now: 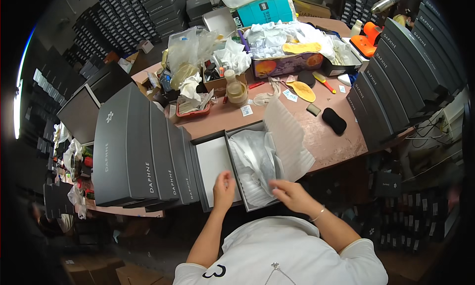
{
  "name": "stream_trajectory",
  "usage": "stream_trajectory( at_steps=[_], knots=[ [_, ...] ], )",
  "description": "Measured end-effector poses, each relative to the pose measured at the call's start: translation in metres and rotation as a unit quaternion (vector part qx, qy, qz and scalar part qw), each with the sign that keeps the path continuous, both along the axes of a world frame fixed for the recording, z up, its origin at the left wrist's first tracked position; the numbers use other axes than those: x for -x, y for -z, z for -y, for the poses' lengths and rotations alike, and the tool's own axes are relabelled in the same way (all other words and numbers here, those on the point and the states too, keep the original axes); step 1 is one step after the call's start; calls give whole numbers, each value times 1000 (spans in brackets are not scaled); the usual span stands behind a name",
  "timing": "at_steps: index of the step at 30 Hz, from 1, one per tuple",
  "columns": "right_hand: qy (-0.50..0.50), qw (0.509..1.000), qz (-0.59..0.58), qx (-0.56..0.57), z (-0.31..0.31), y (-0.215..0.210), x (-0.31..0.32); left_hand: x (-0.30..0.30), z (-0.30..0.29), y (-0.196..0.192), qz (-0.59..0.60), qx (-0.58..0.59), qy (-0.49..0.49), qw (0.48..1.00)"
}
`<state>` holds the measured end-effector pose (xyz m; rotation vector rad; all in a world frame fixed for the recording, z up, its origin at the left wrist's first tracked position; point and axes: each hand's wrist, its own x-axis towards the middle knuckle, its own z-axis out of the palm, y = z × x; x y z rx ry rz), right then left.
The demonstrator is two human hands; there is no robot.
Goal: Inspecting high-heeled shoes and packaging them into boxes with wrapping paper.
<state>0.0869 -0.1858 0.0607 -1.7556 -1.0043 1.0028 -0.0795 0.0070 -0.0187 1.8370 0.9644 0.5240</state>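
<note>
An open dark grey shoe box (247,206) lined with white tissue paper (252,159) sits at the near edge of the table. Its lid (213,165) lies upturned just to the left. My left hand (223,188) hovers over the box's left wall, fingers loosely curled, holding nothing that I can see. My right hand (292,193) rests at the box's near right corner, fingers touching the tissue's edge. A ribbed white foam sheet (287,136) stands up from the right side of the box.
Several closed dark grey boxes (143,151) lean in a row to the left; another row (401,77) stands on the right. The pink table (326,136) holds a tape roll (236,92), yellow insoles (303,91), a black pad (334,121), and cluttered cartons behind.
</note>
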Motion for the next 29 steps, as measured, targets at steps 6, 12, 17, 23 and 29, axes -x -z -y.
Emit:
stream_trajectory(
  at_steps=[6, 12, 17, 23, 29],
  knots=[
    [-29, 964, 242, 106, 29, 18, -63, 5, 17, 24, -255, -26, 154, 954],
    [-211, 890, 404, -8, -51, 37, -24, 9, -8, -38, -129, -55, 53, 989],
    [-102, 988, 41, -109, -51, 12, -49, 35, 1, -157, 329, 283, 80, 897],
    [221, 951, -210, -44, -13, 2, -90, -25, 41, -86, 118, 142, 181, 966],
    [163, 974, 54, 150, -21, 58, -92, -21, 10, 56, 175, 338, 22, 924]
  ],
)
